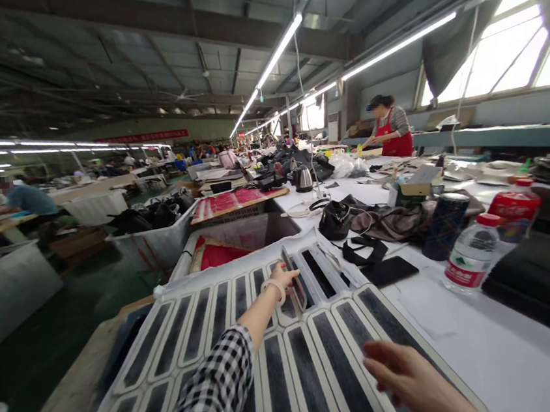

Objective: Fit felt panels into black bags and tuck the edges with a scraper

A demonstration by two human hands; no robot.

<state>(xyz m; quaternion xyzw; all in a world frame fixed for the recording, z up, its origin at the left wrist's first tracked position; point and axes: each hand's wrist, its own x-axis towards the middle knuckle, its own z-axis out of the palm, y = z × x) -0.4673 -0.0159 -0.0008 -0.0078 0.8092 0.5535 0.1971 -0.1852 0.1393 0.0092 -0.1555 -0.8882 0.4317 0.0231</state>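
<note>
Rows of long dark strips with pale rounded borders [330, 357] lie side by side on a sheet-covered board in front of me. My left hand [284, 277], with a pale bangle [274, 291] at the wrist, reaches to the far row. Its fingers close over the edge of one pale-bordered strip [297, 289], which is tilted up from the others. Beside it, a dark gap [317, 272] shows in the row. My right hand [405, 376] hovers above the near right strips, slightly blurred, fingers loosely bent and apart, with nothing visible in it.
On the white table [444, 319] to the right are a black phone [390, 271], a water bottle [471, 254], a red-labelled bottle [513, 207] and a dark cylinder [446, 224]. Bins [156, 245] stand at left. A person in a red apron [395, 137] works farther back.
</note>
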